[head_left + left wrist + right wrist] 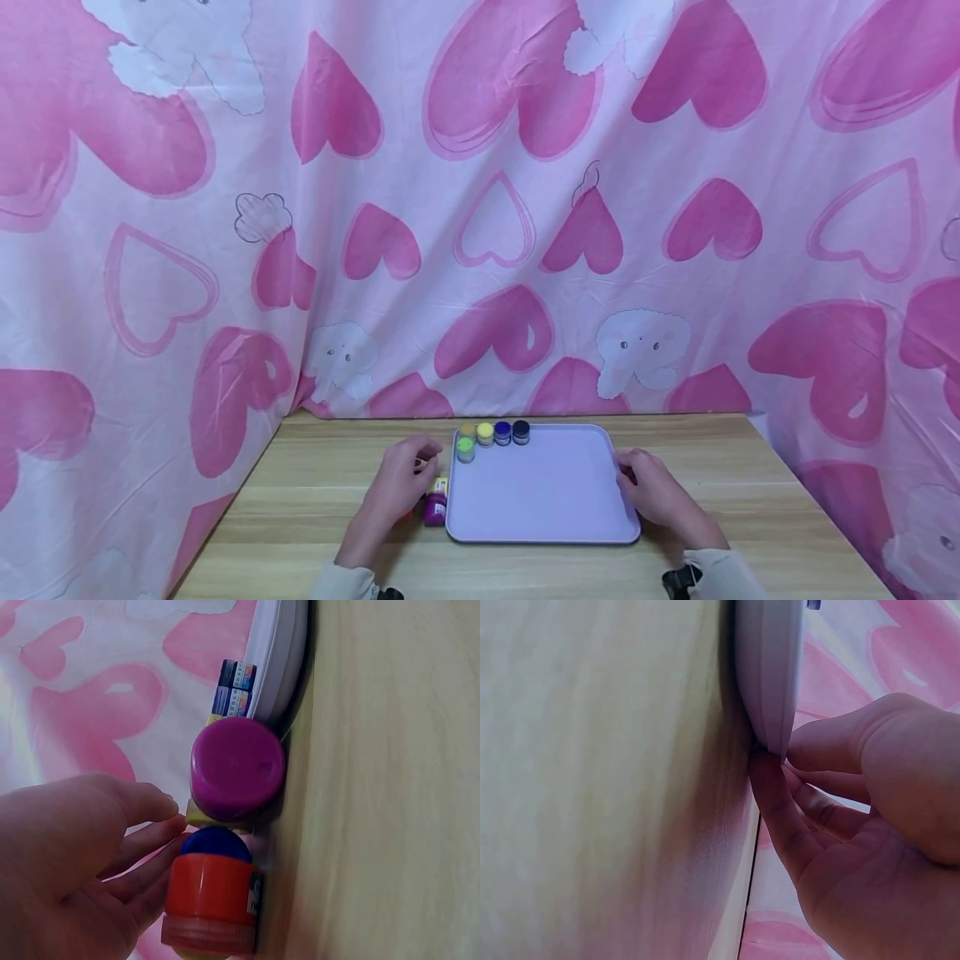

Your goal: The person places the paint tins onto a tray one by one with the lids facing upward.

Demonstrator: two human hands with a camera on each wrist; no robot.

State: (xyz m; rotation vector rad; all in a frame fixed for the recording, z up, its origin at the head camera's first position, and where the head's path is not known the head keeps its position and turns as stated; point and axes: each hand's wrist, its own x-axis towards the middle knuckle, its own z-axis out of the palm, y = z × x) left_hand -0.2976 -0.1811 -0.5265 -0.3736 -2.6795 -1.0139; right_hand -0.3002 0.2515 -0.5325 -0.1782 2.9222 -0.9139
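Observation:
A pale lilac tray [540,492] lies on the table. My right hand [647,487] grips its right rim; in the right wrist view the thumb is at the upper side and a finger [776,806] reaches under the edge. My left hand [405,475] is left of the tray, its fingers loosely bent beside a group of small paint jars. In the left wrist view these are a purple jar [238,769], a red-orange jar [210,896] and a blue-topped one [217,844]. Fingertips are near the blue top; contact is partly hidden.
On the tray's far left corner stand several small jars: black [521,432], dark blue [502,432], yellow [485,433], ochre [468,431] and green [465,450]. A wooden table [712,467] bears everything. A pink heart-patterned curtain [495,208] hangs behind and at the sides.

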